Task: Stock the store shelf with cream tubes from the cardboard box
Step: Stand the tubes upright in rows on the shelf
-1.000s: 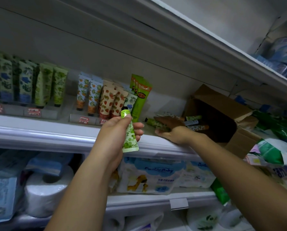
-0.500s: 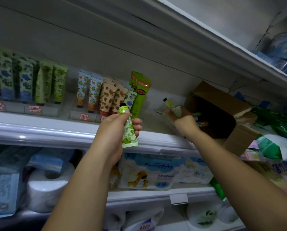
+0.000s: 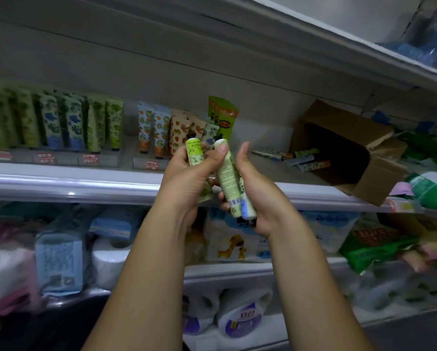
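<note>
My left hand (image 3: 187,178) grips a green patterned cream tube (image 3: 194,154) upright, and its thumb presses on the top of a second pale green tube (image 3: 229,178). My right hand (image 3: 258,191) holds that second tube together with another tube (image 3: 248,209) behind it, caps pointing down. Both hands meet in front of the shelf edge (image 3: 85,183). The cardboard box (image 3: 344,150) lies on its side on the shelf at right, with several tubes (image 3: 301,158) spilling from its mouth. Rows of stocked tubes (image 3: 159,133) stand upright on the shelf at left.
Taller green tubes (image 3: 223,117) stand behind the stocked rows. Price labels (image 3: 45,158) line the display trays. The lower shelf holds tissue packs (image 3: 237,241) and toilet rolls (image 3: 111,259). Green packets (image 3: 427,188) crowd the right side beyond the box.
My right hand has come back from the box with tubes and moved left to meet my left hand. My left hand stayed in front of the shelf with its tube.
</note>
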A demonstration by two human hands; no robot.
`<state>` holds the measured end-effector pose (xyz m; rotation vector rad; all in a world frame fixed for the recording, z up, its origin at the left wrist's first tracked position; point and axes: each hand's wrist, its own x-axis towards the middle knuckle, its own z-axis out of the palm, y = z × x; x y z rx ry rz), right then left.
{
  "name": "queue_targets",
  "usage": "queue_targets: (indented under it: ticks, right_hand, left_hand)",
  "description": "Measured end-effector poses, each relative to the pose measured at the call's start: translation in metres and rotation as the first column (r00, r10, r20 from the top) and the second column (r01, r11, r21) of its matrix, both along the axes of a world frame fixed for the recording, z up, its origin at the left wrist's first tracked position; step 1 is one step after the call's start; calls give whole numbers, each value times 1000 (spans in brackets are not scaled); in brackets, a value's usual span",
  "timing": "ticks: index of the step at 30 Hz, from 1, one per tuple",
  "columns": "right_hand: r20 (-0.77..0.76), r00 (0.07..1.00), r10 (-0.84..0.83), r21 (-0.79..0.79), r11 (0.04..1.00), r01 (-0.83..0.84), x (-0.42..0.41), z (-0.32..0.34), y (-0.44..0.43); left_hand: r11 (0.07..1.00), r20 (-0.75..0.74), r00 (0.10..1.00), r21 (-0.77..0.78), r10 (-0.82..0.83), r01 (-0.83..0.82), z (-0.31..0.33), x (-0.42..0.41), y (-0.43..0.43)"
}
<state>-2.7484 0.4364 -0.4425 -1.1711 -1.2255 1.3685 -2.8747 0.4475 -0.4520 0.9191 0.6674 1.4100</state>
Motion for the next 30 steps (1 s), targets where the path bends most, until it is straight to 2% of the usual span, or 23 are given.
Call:
queue_targets:
  ticks: [3, 9, 15, 19, 26, 30]
  right_hand:
    - [-12, 1000, 5, 6, 1000, -5, -21, -6, -7]
    - [-296, 954, 56, -113, 989, -93, -53, -31, -20]
    - [-297, 953, 65, -126, 986, -106, -54, -55, -33]
    - [-335, 942, 29, -109, 992, -69, -57, -62, -35]
    - [-403, 915, -12, -115, 993, -37, -68, -64, -31]
    - [-499, 867, 5, -154, 984, -94, -69, -64, -33]
  left_hand:
    - [999, -73, 996, 0, 43, -44, -2, -16, -5]
    - [991, -175, 975, 19, 133, -132, -13, -39, -14]
    - [950, -163, 936, 41, 312, -309, -21, -51, -12]
    - [975, -253, 941, 60, 224, -216, -19, -51, -17]
    - [999, -371, 929, -50, -18, -1, -18, -51, -26]
    - [997, -376, 923, 31, 80, -74, -22, -52, -23]
